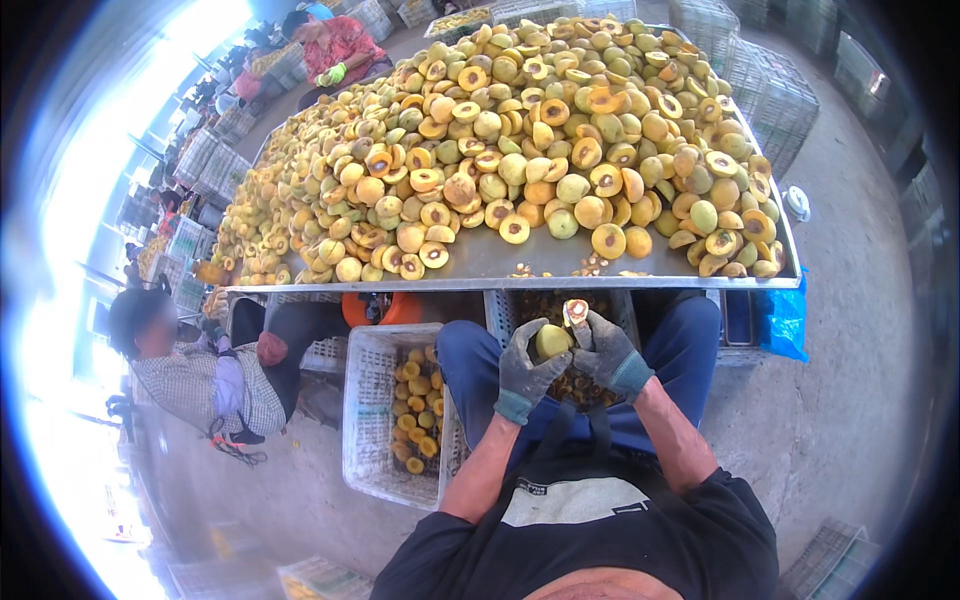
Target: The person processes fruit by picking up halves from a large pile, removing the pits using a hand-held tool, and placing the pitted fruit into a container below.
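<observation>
In my gloved left hand (526, 369) is a yellow-green piece of stone fruit (553, 341), its cut side not visible. My right hand (606, 351), gloved too, touches the near side of that fruit. A small reddish-brown piece with a pale middle (576, 311), apparently a split fruit stone, stands up at the right fingertips. Whether a tool lies under it cannot be seen. Both hands are above my lap, just short of the metal-edged table (480, 285). A large heap of halved yellow stone fruit (487, 150) covers much of that table.
Left of my knee stands a white plastic crate (386, 480) with fruit halves (416, 405) inside. Dark scraps (581, 386) lie below my hands. A co-worker (210, 375) sits at left, another person (337, 52) beyond the heap. A blue plastic bag (784, 319) hangs at right.
</observation>
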A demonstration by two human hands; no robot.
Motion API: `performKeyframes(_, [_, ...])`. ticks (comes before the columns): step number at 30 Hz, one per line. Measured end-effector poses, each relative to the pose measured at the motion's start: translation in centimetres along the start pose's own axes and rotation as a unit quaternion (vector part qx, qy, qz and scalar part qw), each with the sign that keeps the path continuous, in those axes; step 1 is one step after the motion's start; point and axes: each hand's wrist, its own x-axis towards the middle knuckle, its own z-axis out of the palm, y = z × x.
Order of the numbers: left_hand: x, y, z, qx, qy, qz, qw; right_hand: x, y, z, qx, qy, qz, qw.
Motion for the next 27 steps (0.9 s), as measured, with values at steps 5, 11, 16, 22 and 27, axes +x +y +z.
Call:
performKeyframes(5, [0.1, 1.2, 0.1, 0.028, 0.015, -0.004, 0.999, 0.5, 1.7, -0.4, 0.017, -0.031, -0.037, 0.999])
performKeyframes(11, [0.1, 1.9, 0.0, -0.006, 0.011, -0.041, 0.999, 0.9, 0.6, -0.5, 0.073, -0.048, -0.045, 0.995])
performKeyframes(16, [-0.4, 0.5, 0.5, -0.094, -0.006, -0.066, 0.993, 0.9, -0.6, -0.9, 0.108, -0.062, 0.0, 0.992])
performKeyframes(22, [0.8, 2.5, 0.0, -0.248, -0.048, -0.108, 0.962, 1.1, 0.0, -1.8, 0.226, -0.057, 0.097, 0.968])
performKeyframes(27, [0.4, 0.6, 0.6, -0.492, -0.009, -0.201, 0.847, 1.3, -0.4, -1.0, 0.268, -0.002, 0.161, 0.95])
